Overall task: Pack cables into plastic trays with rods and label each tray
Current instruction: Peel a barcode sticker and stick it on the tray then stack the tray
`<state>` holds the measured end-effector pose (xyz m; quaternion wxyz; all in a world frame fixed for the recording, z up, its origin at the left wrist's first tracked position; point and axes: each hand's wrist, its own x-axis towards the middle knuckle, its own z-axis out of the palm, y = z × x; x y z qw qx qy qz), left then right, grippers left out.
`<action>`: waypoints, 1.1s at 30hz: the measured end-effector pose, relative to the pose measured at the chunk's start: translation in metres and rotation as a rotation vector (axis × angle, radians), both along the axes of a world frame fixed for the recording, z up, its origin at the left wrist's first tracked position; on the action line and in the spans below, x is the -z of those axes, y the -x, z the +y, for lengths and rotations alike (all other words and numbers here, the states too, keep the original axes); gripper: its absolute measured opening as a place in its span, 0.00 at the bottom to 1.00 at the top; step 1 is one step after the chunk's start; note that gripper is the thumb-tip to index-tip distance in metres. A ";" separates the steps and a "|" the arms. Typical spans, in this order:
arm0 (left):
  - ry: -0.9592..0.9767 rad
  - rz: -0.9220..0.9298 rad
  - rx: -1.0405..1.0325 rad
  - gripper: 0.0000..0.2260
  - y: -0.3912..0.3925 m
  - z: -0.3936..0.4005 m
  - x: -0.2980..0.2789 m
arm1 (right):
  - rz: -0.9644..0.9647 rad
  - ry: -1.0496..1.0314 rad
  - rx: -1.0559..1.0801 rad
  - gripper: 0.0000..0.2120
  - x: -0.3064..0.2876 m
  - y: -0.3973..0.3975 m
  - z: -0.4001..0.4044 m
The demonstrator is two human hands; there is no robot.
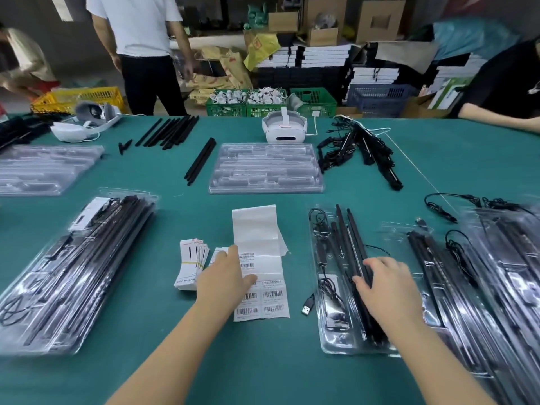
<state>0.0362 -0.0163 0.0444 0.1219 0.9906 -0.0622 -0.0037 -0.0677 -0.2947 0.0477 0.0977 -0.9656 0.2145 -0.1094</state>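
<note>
- Green desk [163, 340] fills the view, spread with packing work, with boxes and crates stacked behind it and other people at its far and right edges.
- Over on the left sits a stack of packed trays [70, 276], rods and cables sealed inside, a white label near its far corner.
- Far centre, an empty clear tray [266, 168] waits, loose black rods [200, 160] just to its left and a tangle of cables [344, 150] to its right.
- Now the tray in play: the open tray [330, 340] lies right of centre, long axis running away from the person and leaning slightly left, black rods and a coiled cable already seated in it, a USB plug [307, 308] hanging out over its left edge onto the desk.
- Right hand [385, 285] rests on that tray's rods, fingers spread and fairly straight, pressing down, not wrapped round anything.
- Between the hands lies the label sheet [263, 287], barcode stickers in its near half, bare backing beyond, long axis parallel to the tray.
- Left hand [226, 276] lies flat on the sheet, fingers extended, thumb out across the stickers; that grip is unclenched too.
- So the sticker lies directly under the left hand, and its destination, the tray, lies to its right, close by; my read is the left peels while the right steadies.
- A banded bundle of small cards [191, 266] sits just left of the sheet.
</note>
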 end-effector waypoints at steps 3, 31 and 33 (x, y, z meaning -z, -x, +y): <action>0.027 0.003 -0.014 0.28 -0.004 -0.002 0.002 | 0.027 -0.066 -0.157 0.29 0.001 -0.002 0.007; -0.070 0.055 0.399 0.25 -0.031 0.003 0.001 | -0.006 -0.418 -0.416 0.14 -0.019 -0.023 0.092; -0.035 -0.005 0.394 0.22 -0.028 0.006 0.001 | -0.002 -0.477 -0.349 0.17 -0.018 -0.030 0.099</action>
